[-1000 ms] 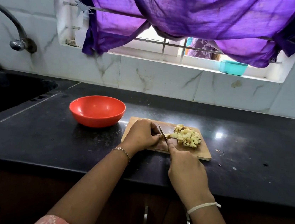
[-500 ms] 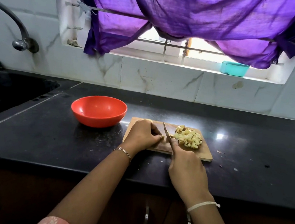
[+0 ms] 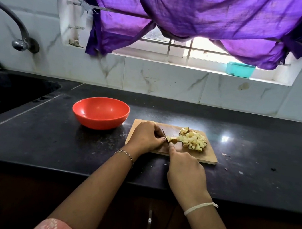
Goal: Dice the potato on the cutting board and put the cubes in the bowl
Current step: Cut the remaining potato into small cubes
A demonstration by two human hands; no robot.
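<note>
The cutting board (image 3: 208,157) lies flat on the black counter (image 3: 256,146), just right of the red bowl (image 3: 101,113). The bowl stands upright and apart from the board, and no potato shows inside it.

Potato position: a heap of diced cubes (image 3: 193,140) sits on the right half of the board. One small potato piece (image 3: 173,140) lies between the heap and the knife (image 3: 164,133), close to the blade.

Left hand (image 3: 146,136): it rests on the left half of the board with the fingers curled downward and the fingertips set against the blade's left side. The palm hides whatever lies beneath it, so it cannot be told whether the fingers hold any potato.

Right hand (image 3: 186,174): the fingers are wrapped round the knife handle, which the hand hides. The index finger is stretched forward along the back of the blade. The blade points away from the person, with its tip raised and its rear part down at the board.

Surroundings: a sink (image 3: 6,94) is recessed into the counter at the far left, with a tap (image 3: 18,41) on the wall above it. A purple curtain (image 3: 196,15) hangs over the window, and a teal box (image 3: 240,69) stands on the sill.
</note>
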